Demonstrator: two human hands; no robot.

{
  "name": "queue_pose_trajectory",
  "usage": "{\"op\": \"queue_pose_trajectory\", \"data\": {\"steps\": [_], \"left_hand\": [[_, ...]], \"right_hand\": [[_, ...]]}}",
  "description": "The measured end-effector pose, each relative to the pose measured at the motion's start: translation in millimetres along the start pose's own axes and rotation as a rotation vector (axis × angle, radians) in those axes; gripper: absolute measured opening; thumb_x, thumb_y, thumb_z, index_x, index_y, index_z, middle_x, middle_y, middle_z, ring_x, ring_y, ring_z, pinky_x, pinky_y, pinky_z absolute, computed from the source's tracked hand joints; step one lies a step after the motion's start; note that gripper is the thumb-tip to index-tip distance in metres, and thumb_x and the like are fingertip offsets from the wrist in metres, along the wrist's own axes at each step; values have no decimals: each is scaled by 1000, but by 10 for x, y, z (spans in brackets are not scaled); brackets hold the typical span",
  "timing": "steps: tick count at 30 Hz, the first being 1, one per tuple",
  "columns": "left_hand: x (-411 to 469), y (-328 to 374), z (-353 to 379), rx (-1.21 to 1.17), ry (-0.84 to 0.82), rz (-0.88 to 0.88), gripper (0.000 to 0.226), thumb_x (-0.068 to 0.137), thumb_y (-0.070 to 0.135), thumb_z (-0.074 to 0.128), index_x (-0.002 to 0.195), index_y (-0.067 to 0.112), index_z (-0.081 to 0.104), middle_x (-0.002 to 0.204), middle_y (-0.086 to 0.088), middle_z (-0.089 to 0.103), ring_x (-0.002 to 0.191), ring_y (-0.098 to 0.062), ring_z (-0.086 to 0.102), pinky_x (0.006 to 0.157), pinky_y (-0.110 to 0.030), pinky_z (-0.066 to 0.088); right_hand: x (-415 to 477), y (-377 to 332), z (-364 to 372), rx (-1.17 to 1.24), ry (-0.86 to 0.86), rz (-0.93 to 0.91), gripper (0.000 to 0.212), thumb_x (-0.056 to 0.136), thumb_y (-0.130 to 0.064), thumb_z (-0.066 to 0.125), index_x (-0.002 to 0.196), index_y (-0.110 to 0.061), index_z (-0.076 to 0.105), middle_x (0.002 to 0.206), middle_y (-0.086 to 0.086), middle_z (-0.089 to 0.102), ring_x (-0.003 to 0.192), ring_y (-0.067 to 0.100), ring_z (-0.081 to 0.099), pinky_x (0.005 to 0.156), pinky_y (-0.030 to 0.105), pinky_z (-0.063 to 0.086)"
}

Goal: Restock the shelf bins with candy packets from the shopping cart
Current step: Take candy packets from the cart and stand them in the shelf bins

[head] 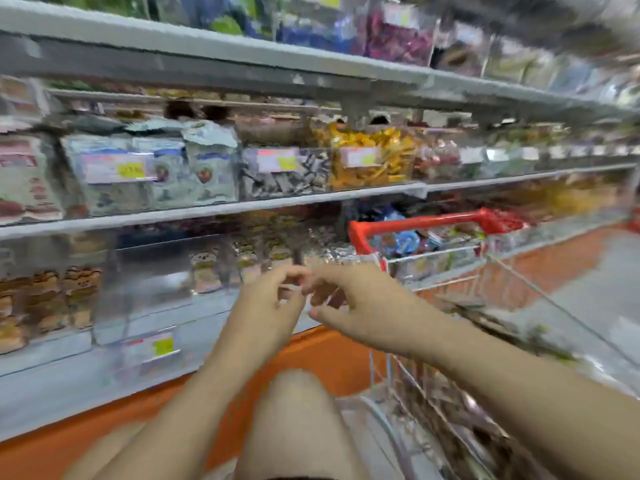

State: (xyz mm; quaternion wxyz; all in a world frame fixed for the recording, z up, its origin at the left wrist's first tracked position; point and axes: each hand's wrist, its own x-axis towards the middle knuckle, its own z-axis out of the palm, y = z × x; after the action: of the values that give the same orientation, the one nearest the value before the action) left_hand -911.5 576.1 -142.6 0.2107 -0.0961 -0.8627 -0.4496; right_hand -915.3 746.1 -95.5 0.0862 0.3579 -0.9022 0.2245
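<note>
Left hand [273, 303], right hand [356, 306] — curled fingertips [294, 271] meeting; shopping cart [419, 221] at right.
</note>
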Motion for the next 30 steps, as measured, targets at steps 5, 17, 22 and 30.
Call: {"op": "queue_pose_trajectory", "data": {"steps": [5, 17, 22, 30], "left_hand": [[15, 480, 955, 44, -250, 145, 24, 95, 18, 59, 101, 41, 63, 104, 20, 66, 92, 3, 60, 81, -18, 48], [63, 533, 1812, 636, -642, 395, 38, 107, 39, 22, 133, 39, 51, 127, 14, 49, 127, -11, 42, 121, -35, 7], [13, 477, 1811, 624, -637, 387, 42, 108, 40, 12, 133, 44, 45, 127, 19, 44, 127, -5, 42, 123, -39, -1], [-11, 558, 1749, 583, -665, 352, 43, 108, 42, 13, 136, 44, 46, 133, 20, 44, 134, -2, 35, 123, -37, -5]], "right_hand": [[-965, 694, -448, -100, 17, 242, 29, 84, -46, 56, 107, -32, 65, 92, -16, 69, 82, 0, 64, 79, 32, 54], [-1394, 2197, -595, -398, -137, 664, 89, 77, -47, 73, 152, -28, 30, 151, 4, 39, 135, 27, 40, 108, 42, 41], [-1406, 2407, -494, -174, -241, 766, 81, 89, -44, 67, 155, -21, 26, 148, 8, 48, 125, 25, 53, 99, 29, 41], [-1571, 2124, -471, -462, -41, 546, 50, 98, -18, 50, 143, -39, 46, 125, -3, 64, 107, 19, 59, 89, 35, 51]]}}
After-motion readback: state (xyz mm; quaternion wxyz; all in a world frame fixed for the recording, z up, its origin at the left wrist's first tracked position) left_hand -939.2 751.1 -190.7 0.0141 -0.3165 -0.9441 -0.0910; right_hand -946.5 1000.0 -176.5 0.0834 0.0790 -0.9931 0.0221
